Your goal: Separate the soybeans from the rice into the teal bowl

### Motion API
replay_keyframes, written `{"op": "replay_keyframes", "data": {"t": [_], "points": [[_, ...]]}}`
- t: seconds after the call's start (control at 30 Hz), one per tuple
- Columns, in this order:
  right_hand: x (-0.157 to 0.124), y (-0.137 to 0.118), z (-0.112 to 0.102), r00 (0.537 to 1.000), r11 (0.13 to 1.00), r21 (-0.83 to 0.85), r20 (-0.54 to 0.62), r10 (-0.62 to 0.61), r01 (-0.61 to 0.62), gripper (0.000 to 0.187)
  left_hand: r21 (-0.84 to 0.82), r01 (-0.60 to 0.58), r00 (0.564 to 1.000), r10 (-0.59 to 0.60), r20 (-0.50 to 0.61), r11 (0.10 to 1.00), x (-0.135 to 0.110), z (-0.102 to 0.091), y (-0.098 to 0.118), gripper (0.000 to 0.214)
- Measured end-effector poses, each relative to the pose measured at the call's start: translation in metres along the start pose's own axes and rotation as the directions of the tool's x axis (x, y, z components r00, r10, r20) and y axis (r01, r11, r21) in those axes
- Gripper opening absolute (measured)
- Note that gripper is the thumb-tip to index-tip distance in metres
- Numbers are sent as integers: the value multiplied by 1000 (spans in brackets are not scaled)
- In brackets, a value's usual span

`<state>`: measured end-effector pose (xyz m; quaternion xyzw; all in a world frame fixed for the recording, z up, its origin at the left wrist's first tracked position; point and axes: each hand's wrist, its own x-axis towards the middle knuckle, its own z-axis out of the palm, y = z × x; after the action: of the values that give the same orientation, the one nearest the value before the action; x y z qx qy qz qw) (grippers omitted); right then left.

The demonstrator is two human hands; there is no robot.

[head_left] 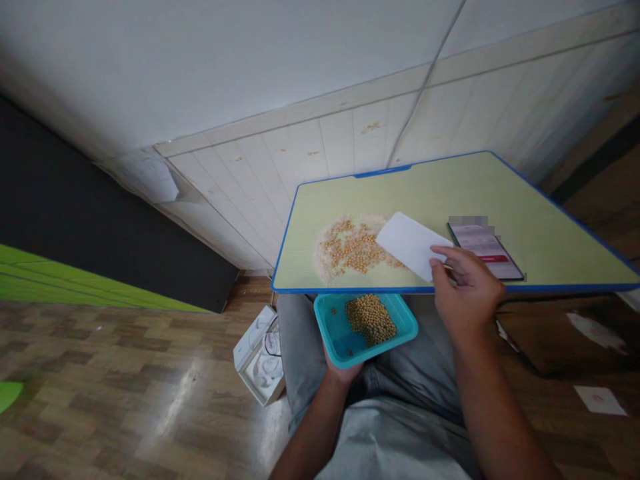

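My right hand [467, 283] pinches a white card [413, 243] by its near right end, over the table. The card's far left end lies beside a spread of yellow soybeans [357, 250] mixed with pale grains that look like rice [324, 257]. Below the table's front edge, my left hand [343, 367] supports a teal plastic tub [407, 330] over my lap. Inside the tub, a heap of soybeans [373, 319] sits toward the right, with a few loose ones to the left. Most of the left fingers are hidden under the tub.
The pale green table [540, 233] has a blue rim. A dark-edged phone or tablet [487, 250] lies on it, right of the card. A white box with cables [263, 363] stands on the floor to my left. Behind the table is a panelled wall [300, 157].
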<state>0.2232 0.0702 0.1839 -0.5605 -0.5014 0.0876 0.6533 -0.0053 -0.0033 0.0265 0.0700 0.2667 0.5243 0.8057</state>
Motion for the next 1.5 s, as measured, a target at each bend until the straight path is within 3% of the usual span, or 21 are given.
{"op": "replay_keyframes", "data": {"t": [0.27,0.4,0.67,0.77,0.93,1.07,1.23,1.4,1.5], "points": [[-2,-4,3,1000,1000,18,-1,-21,21,18,-14,7,1000,-6,15,1000,0,5,1,73],[-2,-7,2,997,999,39,69,-39,36,16,-36,7,1000,-7,19,999,0,7,2,73],[-4,-5,4,995,996,67,76,-60,55,17,-82,60,996,-65,-62,995,-6,20,7,87],[-5,-3,4,992,995,88,113,-64,54,17,-83,59,994,-67,-90,995,-6,25,7,88],[-6,-3,4,994,995,74,78,-73,67,19,-91,52,985,-66,-158,994,-7,32,9,84],[-6,-4,5,990,993,95,118,-83,72,19,-93,50,984,-65,-164,994,-8,39,10,81],[-5,-4,5,995,994,90,72,-75,69,19,-93,44,980,-61,-190,995,-10,45,12,83],[-5,-5,6,986,991,116,140,-86,70,18,-58,34,982,-44,-182,998,-13,54,15,80],[-5,-4,7,991,992,110,106,-80,68,18,-62,41,981,-52,-189,997,-14,57,16,81]]}}
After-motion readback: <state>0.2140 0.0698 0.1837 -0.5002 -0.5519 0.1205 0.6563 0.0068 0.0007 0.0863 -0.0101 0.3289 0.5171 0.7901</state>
